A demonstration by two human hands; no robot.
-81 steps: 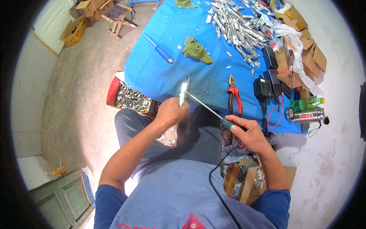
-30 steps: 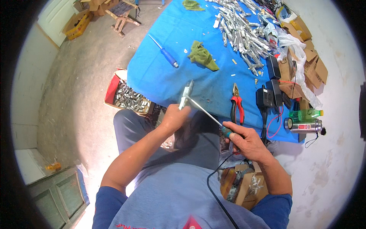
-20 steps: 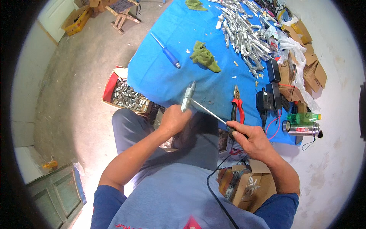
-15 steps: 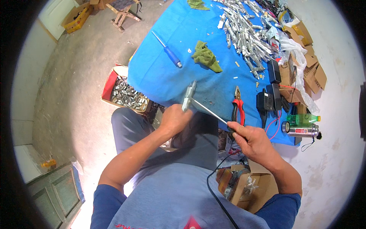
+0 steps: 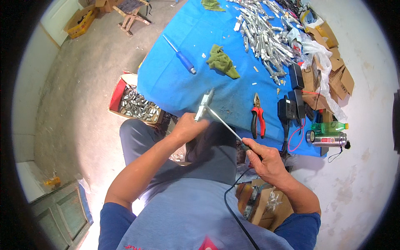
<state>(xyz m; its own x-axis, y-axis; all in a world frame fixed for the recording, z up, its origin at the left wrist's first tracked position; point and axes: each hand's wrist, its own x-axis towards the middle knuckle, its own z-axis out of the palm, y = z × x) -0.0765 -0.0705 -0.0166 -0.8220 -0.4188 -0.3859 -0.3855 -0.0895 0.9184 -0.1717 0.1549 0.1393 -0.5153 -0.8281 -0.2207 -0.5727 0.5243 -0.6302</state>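
Note:
My left hand (image 5: 186, 129) is closed around the lower end of a narrow silvery metal part (image 5: 203, 105), which points up over the table's near edge. Closed on a dark handle, my right hand (image 5: 266, 161) holds a tool with a long thin metal shaft (image 5: 226, 124). The shaft's tip meets the side of the metal part. A black cord (image 5: 228, 200) trails from near the right hand down over my shirt. Beside that hand lie pliers (image 5: 258, 118) with red and black handles. A blue-handled screwdriver (image 5: 184, 61) and a crumpled green cloth (image 5: 222, 61) lie farther off.
Many silvery metal parts (image 5: 263, 43) are heaped on the blue-covered table (image 5: 166, 79) at the far right. Black power adapters (image 5: 286, 109), a green bottle (image 5: 329, 127) and a steel flask (image 5: 328, 138) line the right side. A box of small metal pieces (image 5: 116, 98) stands left of my knee.
My right hand and the tool have shifted slightly down and left, exposing the pliers' handles. The metal part stays in my left hand. The whole view has slid a little.

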